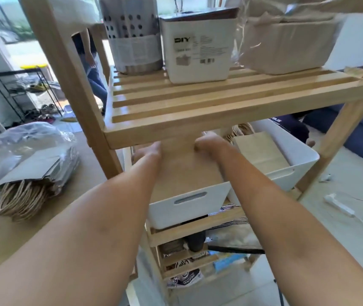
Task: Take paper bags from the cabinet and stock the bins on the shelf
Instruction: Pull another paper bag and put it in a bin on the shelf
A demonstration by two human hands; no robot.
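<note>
Both hands, left hand (148, 151) and right hand (207, 143), press paper bags (185, 171) into the white bin (189, 206) at frame centre, fingers curled on the stack; best kept level, clearing the shelf (198, 133) above.

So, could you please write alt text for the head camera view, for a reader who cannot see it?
A person's left hand and right hand press brown paper bags into a white bin on a wooden shelf unit. A second white bin beside it also holds paper bags; more bags lie on the surface at left.
</note>
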